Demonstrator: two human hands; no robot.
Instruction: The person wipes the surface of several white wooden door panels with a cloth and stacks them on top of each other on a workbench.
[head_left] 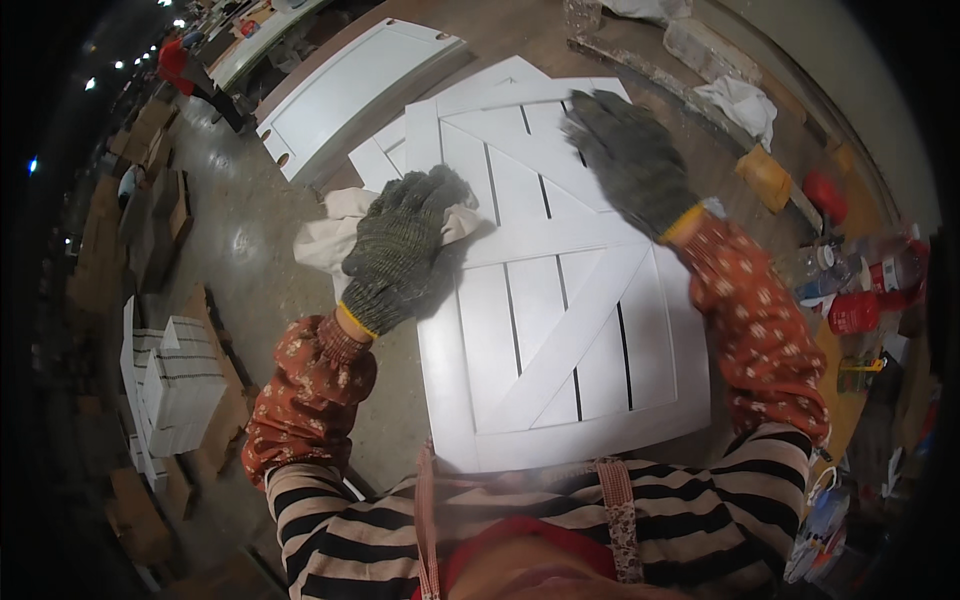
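Your left hand (400,250), in a grey knitted glove, is closed over a crumpled white cloth (330,235), pressing it against the left edge of the white slatted wooden panel with diagonal braces (560,330); that panel lies flat on the brown workbench (690,130) straight in front of you, on top of other white panels; your right hand (630,160), also gloved, rests flat with fingers spread on the panel's far right part, gripping nothing; a stack of white panels (180,385) stands at your lower left.
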